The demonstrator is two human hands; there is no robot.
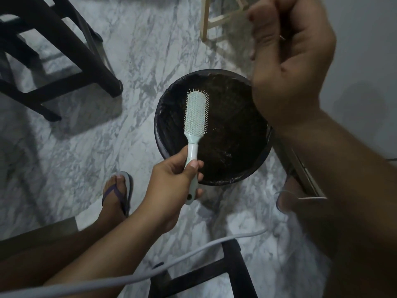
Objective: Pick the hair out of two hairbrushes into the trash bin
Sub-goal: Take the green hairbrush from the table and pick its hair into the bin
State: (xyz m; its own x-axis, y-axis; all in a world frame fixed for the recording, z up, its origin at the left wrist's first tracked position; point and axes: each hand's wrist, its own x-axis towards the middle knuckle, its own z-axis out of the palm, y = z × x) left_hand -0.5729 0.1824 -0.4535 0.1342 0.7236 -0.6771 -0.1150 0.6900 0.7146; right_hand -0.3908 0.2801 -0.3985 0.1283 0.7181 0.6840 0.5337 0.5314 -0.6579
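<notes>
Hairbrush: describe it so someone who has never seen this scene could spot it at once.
On the marbled floor stands a round black trash bin. Over its left half, the left hand holds the hairbrush by its handle. It is the only pale mint thing, bristles up.

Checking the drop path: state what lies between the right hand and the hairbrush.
Bare in the head view: only the trash bin shows beneath right hand and hairbrush.
</notes>
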